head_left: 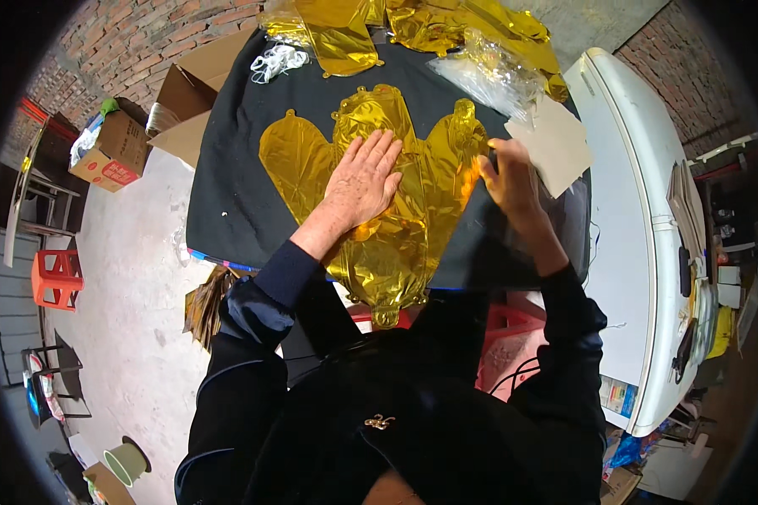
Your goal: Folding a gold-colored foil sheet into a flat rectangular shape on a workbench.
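Note:
A flat, uninflated gold foil balloon lies on the black cloth, with lobes fanning out at its far end and small tabs along its seams. Its near tip hangs over the table edge towards my lap. My left hand rests palm down on the middle of the foil, fingers stretched out. Beside the right lobe, my right hand is held with fingers curled and thumb drawn in near the foil's edge. Whatever its fingertips hold, if anything, is hidden.
The black cloth covers the table. Along its far side lie more gold foil pieces, white string, clear plastic bags and a beige card. A white chest freezer stands at the right, cardboard boxes at the left.

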Action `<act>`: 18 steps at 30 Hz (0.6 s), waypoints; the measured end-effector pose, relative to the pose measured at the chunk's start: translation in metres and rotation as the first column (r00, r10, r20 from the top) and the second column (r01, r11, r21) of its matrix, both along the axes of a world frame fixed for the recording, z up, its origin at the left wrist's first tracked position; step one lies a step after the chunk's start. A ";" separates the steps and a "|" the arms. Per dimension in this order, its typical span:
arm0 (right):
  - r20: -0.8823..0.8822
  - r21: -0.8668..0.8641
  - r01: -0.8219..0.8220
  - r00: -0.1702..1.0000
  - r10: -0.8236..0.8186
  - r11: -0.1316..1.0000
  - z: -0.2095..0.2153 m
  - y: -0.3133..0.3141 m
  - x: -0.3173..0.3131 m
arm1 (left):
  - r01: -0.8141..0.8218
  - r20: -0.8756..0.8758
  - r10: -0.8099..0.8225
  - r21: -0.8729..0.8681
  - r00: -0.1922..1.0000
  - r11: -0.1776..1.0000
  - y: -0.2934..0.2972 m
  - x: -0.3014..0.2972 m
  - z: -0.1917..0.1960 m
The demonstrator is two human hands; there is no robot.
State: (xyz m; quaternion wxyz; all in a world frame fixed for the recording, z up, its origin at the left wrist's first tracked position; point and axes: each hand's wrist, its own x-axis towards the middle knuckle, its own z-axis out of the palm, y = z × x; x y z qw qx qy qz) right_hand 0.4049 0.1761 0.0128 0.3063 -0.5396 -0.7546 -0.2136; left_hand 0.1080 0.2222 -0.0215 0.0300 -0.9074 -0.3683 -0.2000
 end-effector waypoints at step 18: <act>-0.018 -0.472 0.324 0.926 -0.377 0.820 -0.012 0.043 0.008 | -0.002 0.009 0.002 -0.004 1.000 1.000 0.000 0.001 -0.006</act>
